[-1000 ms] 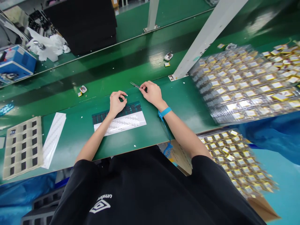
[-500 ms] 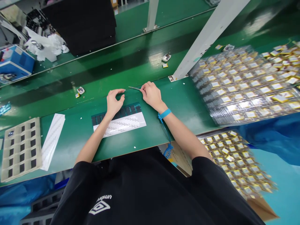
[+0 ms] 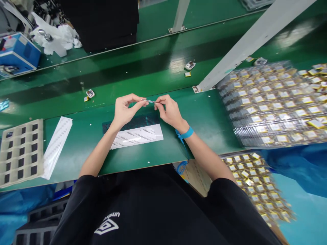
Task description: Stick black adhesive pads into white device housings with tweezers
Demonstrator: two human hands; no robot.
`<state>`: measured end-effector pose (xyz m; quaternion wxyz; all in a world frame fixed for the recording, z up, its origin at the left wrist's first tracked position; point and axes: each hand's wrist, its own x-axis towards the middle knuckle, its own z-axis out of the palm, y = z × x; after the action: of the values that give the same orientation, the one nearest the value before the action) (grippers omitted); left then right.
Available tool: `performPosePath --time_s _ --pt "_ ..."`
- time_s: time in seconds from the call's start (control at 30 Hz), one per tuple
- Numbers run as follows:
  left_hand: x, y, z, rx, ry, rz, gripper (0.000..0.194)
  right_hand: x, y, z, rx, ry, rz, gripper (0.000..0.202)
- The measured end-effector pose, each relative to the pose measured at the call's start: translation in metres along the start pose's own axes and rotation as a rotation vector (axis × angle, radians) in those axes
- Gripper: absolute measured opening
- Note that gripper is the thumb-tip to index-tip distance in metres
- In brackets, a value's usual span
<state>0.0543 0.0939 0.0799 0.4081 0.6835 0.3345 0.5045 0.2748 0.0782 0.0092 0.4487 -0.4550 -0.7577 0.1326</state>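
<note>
Above the green bench (image 3: 204, 119), thin tweezers (image 3: 150, 101) were pinched closed in the right hand (image 3: 170, 110), their tips met by the pinched fingertips of the left hand (image 3: 125, 110). A white strip sheet (image 3: 138, 135) was laid just beneath, and trays of yellow-tabbed cells (image 3: 276, 105) were stacked well off to the right.

A glossy green bench (image 3: 209, 119) is lit from above, glare showing at far centre. A grey post (image 3: 250, 41) is bolted at right; another post (image 3: 180, 15) stands far. Blue sheeting (image 3: 298, 166) is draped near right.
</note>
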Motion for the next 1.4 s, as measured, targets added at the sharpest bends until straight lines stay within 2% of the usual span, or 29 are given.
performPosePath --time_s 0.1,0.33,0.47,0.6,0.7,0.8,0.9,1.0,1.1,1.17,1.23,1.3,1.4 --pt "-0.003 0.010 0.005 -0.103 -0.005 0.013 0.029 -0.003 -0.005 0.004 0.086 0.035 -0.005 0.034" --pt "-0.004 0.024 0.006 -0.041 0.054 -0.077 0.049 -0.001 -0.028 -0.001 0.355 0.183 0.101 0.035" --pt "-0.005 0.017 0.010 -0.107 0.033 -0.138 0.053 0.005 -0.033 -0.008 0.524 0.269 0.216 0.051" --pt "-0.012 0.003 0.020 -0.039 -0.068 -0.162 0.050 0.010 -0.030 -0.004 0.643 0.178 0.305 0.064" --pt "-0.006 -0.009 0.026 0.070 -0.132 -0.165 0.037 0.016 -0.016 0.004 0.671 0.138 0.379 0.071" --pt "0.024 -0.026 0.036 0.239 -0.132 -0.151 0.017 0.024 0.012 0.008 0.617 0.243 0.468 0.074" --pt "0.077 -0.047 0.060 0.402 -0.134 -0.133 0.012 0.028 0.038 0.006 0.490 0.315 0.530 0.067" --pt "0.137 -0.064 0.100 0.526 -0.171 -0.137 0.017 0.027 0.046 0.004 0.342 0.219 0.519 0.050" --pt "0.182 -0.073 0.143 0.618 -0.213 -0.172 0.017 0.023 0.040 0.001 0.165 0.069 0.449 0.032" --pt "0.199 -0.077 0.165 0.664 -0.230 -0.195 0.027 0.021 0.034 -0.001 0.028 0.007 0.392 0.029" --pt "0.207 -0.080 0.178 0.691 -0.239 -0.212 0.038 0.020 0.030 -0.003 -0.099 -0.039 0.334 0.026" --pt "0.210 -0.084 0.184 0.696 -0.249 -0.232 0.042 0.020 0.028 -0.005 -0.194 -0.089 0.276 0.024" --pt "0.214 -0.090 0.182 0.653 -0.264 -0.296 0.041 0.021 0.028 -0.007 -0.279 -0.151 0.212 0.025"
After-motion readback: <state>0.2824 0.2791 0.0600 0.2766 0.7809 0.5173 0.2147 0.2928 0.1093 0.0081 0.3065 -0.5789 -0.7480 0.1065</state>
